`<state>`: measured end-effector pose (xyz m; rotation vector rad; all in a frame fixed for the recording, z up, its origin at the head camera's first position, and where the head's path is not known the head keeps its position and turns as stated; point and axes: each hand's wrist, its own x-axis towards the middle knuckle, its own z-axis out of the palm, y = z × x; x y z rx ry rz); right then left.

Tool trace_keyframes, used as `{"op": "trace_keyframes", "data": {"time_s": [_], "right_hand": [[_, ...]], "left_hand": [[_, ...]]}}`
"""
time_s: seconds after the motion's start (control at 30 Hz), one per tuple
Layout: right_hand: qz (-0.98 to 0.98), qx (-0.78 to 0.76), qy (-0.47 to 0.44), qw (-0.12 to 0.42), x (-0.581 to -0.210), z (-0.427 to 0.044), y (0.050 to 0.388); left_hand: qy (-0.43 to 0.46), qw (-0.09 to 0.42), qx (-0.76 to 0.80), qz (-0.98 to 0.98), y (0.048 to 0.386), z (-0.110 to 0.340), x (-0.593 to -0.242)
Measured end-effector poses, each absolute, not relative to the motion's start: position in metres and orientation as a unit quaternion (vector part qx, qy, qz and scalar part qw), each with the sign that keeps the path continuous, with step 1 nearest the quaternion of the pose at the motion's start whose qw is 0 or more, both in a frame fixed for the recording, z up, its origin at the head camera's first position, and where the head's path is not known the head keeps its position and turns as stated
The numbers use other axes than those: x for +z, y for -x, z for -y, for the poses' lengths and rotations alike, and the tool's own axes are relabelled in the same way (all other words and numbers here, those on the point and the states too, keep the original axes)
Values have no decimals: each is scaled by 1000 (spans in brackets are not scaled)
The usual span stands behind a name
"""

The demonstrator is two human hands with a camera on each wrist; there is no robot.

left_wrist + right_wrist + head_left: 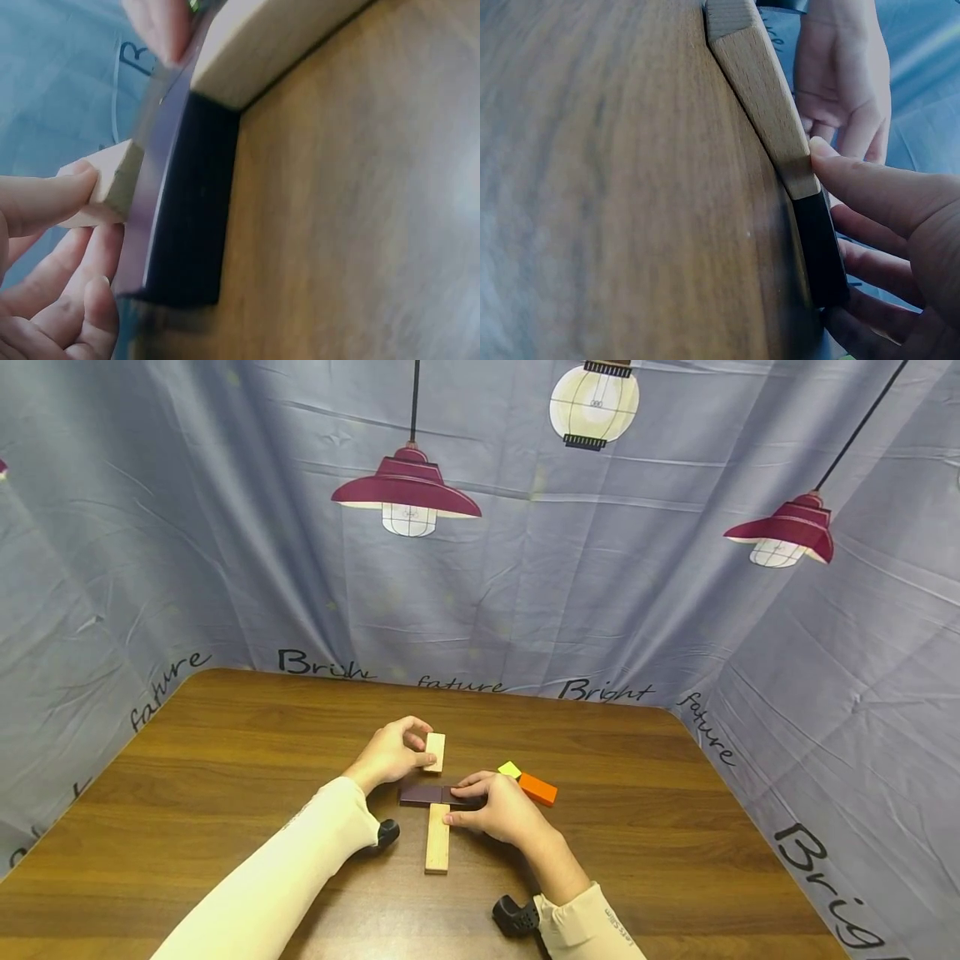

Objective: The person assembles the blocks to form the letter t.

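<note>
Pinches short pale wooden block (435, 752) between thumb and curled fingers of left hand (392, 752), just beyond dark purple blocks (421, 794); apparently aligning, likely calling for gentle lowering. Grips right purple end with curved right hand (501, 810), thumb on long pale wooden block (437, 843). Cannot see that end fully under fingers, nor judge short block's contact.

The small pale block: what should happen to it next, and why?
Maybe the left hand should set the small pale block against the dark blocks: it is pinched just beyond them, roughly in line with the long block touching their near side.
</note>
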<state>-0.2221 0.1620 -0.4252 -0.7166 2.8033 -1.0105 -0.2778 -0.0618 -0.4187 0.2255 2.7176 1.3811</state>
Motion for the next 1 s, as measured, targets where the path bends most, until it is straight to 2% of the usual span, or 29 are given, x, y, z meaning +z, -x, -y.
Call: {"op": "trace_keyframes", "data": {"time_s": [0.33, 1.0], "right_hand": [[-916, -325, 231, 39, -426, -164, 222], [-915, -325, 235, 30, -426, -161, 222]], "left_hand": [[-96, 70, 443, -888, 267, 47, -416], [-131, 79, 352, -923, 267, 47, -413]]}}
